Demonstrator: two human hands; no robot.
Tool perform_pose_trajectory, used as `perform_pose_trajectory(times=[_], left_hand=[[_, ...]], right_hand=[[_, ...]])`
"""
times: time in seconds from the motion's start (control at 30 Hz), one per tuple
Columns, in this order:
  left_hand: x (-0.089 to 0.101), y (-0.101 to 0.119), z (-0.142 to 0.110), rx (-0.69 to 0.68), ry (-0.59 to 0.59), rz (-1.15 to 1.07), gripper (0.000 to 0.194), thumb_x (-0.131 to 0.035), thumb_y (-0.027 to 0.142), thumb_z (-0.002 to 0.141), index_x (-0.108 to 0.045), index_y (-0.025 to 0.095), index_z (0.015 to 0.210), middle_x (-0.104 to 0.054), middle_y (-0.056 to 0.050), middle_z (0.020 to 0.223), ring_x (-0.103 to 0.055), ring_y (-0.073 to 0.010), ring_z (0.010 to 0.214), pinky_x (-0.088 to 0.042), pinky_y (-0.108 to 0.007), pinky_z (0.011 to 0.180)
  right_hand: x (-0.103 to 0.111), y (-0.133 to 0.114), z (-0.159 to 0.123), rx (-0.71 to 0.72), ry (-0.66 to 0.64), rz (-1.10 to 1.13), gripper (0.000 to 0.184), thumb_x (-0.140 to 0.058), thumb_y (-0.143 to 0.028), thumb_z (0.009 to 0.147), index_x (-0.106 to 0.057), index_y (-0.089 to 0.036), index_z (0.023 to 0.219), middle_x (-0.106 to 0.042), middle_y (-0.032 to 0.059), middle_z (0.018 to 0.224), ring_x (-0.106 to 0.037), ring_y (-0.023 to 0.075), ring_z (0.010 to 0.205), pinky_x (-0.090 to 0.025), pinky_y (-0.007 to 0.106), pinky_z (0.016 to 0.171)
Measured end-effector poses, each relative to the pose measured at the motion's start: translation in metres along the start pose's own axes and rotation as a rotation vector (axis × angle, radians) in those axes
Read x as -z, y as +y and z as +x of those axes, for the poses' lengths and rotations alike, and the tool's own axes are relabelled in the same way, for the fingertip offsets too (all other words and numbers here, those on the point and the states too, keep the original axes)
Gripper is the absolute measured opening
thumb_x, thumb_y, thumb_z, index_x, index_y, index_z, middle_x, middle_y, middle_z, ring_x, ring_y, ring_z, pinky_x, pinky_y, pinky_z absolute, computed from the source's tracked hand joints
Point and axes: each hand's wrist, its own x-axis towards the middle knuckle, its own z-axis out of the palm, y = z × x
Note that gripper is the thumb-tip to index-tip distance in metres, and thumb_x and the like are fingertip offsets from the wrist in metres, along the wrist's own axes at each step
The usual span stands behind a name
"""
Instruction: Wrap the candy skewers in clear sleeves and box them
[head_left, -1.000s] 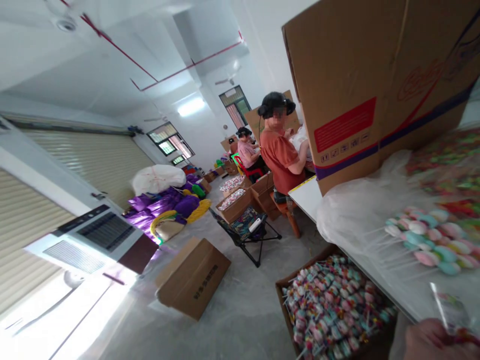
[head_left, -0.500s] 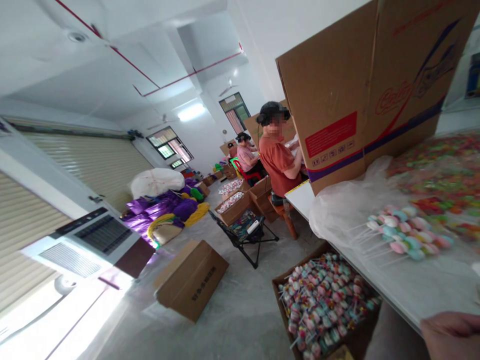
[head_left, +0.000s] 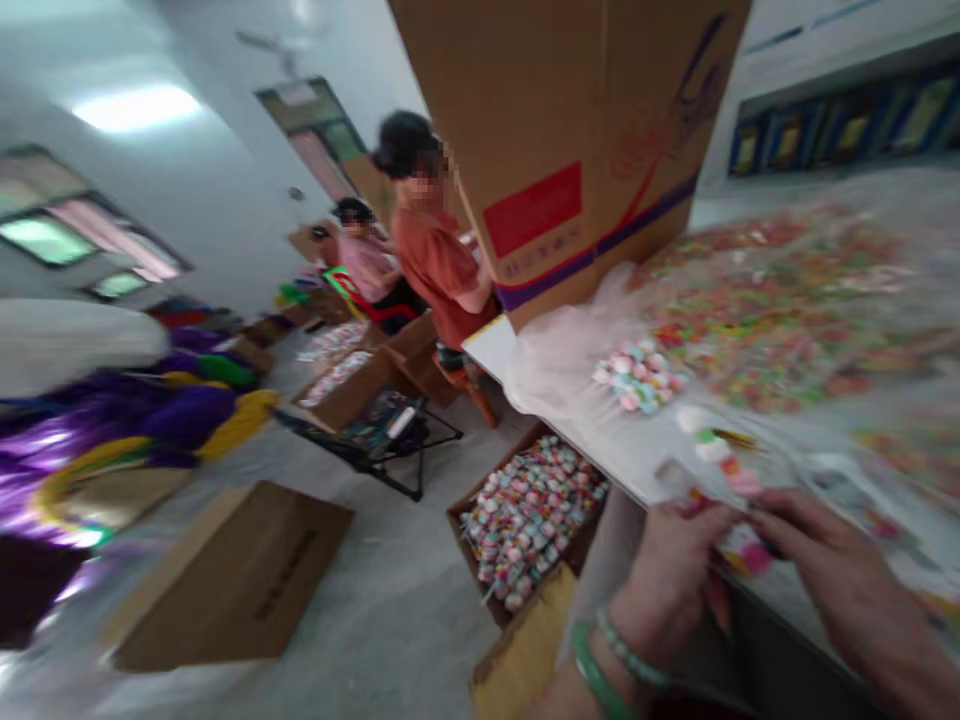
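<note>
My left hand (head_left: 679,555), with a green bangle and a beaded bracelet at the wrist, is closed by pinching a small clear wrapper (head_left: 677,478) with colourful print. Fingertips of my right hand (head_left: 832,565) meet it from the other side, also pinched on the wrapper; motion blurs the details. Just beyond the fingertips is a row of white, green and pink marshmallows (head_left: 712,450); whether it is held or lies on the table I cannot tell. A gold twist tie (head_left: 739,438) lies beside it. Farther back on the table rests a bunch of marshmallow sticks (head_left: 640,377).
Coloured sweets under clear plastic (head_left: 780,300) cover the back of the table (head_left: 592,440). A tall carton (head_left: 555,120) stands at its far end. An open box of marshmallow sticks (head_left: 532,520) is on the floor at left. Co-workers (head_left: 435,250) sit beyond, near a folding chair (head_left: 375,430).
The view has swung right and down toward the table. Both my hands are now in view, together over the table edge; earlier only part of one hand showed at the lower right.
</note>
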Motion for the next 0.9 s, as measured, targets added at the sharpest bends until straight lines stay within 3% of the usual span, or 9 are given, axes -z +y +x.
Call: perform_pose_trajectory(times=[0.1, 0.2, 0.3, 0.5, 0.63, 0.73, 0.9], left_hand=[[0.01, 0.006, 0.015, -0.035, 0.152, -0.009, 0.021, -0.074, 0.021, 0.063, -0.071, 0.011, 0.081, -0.071, -0.006, 0.079, -0.063, -0.017, 0.069, -0.049, -0.03, 0.073], [0.015, 0.002, 0.031, -0.022, 0.21, -0.022, 0.019, -0.077, 0.021, 0.06, -0.068, 0.012, 0.074, -0.07, -0.003, 0.072, -0.061, -0.0129, 0.06, -0.048, -0.025, 0.065], [0.013, -0.002, 0.035, -0.028, 0.27, -0.001, 0.021, -0.079, 0.023, 0.059, -0.066, 0.012, 0.071, -0.066, 0.0, 0.066, -0.057, -0.0098, 0.056, -0.044, -0.021, 0.057], [0.016, -0.005, 0.033, 0.073, 0.164, 0.025, 0.026, -0.072, 0.034, 0.069, -0.068, 0.011, 0.081, -0.067, -0.003, 0.072, -0.058, -0.012, 0.06, -0.045, -0.023, 0.059], [0.026, -0.004, 0.04, 0.135, 0.185, -0.067, 0.018, -0.074, 0.025, 0.067, -0.066, 0.011, 0.076, -0.066, -0.002, 0.067, -0.058, -0.0115, 0.056, -0.047, -0.023, 0.056], [0.035, 0.002, 0.047, 0.163, 0.31, -0.204, 0.009, -0.069, 0.017, 0.073, -0.062, 0.012, 0.07, -0.064, -0.002, 0.061, -0.059, -0.0117, 0.054, -0.051, -0.025, 0.058], [0.05, 0.027, 0.052, 0.224, 0.541, -0.403, 0.011, -0.06, 0.016, 0.083, -0.059, 0.014, 0.073, -0.065, -0.001, 0.065, -0.063, -0.0134, 0.056, -0.053, -0.026, 0.053]], right_hand=[[-0.005, -0.01, -0.002, -0.219, 0.005, 0.122, 0.016, -0.055, -0.035, 0.073, -0.058, -0.021, 0.067, -0.057, -0.001, 0.065, -0.052, 0.0166, 0.062, -0.043, 0.028, 0.059], [-0.019, -0.016, 0.005, -0.241, 0.003, 0.26, 0.01, -0.053, -0.03, 0.074, -0.056, -0.02, 0.072, -0.057, -0.0017, 0.072, -0.052, 0.0154, 0.071, -0.043, 0.027, 0.066], [-0.028, -0.017, 0.008, -0.227, -0.002, 0.27, 0.011, -0.052, -0.027, 0.075, -0.052, -0.02, 0.067, -0.051, -0.0038, 0.065, -0.048, 0.0131, 0.066, -0.04, 0.024, 0.063], [-0.029, -0.003, 0.011, -0.318, 0.029, 0.277, 0.011, -0.054, -0.027, 0.071, -0.049, -0.02, 0.065, -0.043, -0.0067, 0.054, -0.041, 0.0107, 0.052, -0.033, 0.023, 0.051], [-0.025, -0.001, 0.013, -0.329, 0.017, 0.282, 0.009, -0.055, -0.027, 0.07, -0.052, -0.02, 0.066, -0.044, -0.0068, 0.054, -0.039, 0.0101, 0.05, -0.031, 0.023, 0.05], [-0.017, -0.004, 0.008, -0.306, 0.024, 0.224, 0.009, -0.054, -0.027, 0.074, -0.055, -0.02, 0.068, -0.044, -0.0062, 0.054, -0.042, 0.0108, 0.051, -0.033, 0.023, 0.051], [0.004, -0.008, -0.011, -0.159, 0.011, -0.11, 0.01, -0.057, -0.027, 0.078, -0.063, -0.022, 0.073, -0.056, -0.0017, 0.067, -0.051, 0.0146, 0.062, -0.038, 0.026, 0.059]])
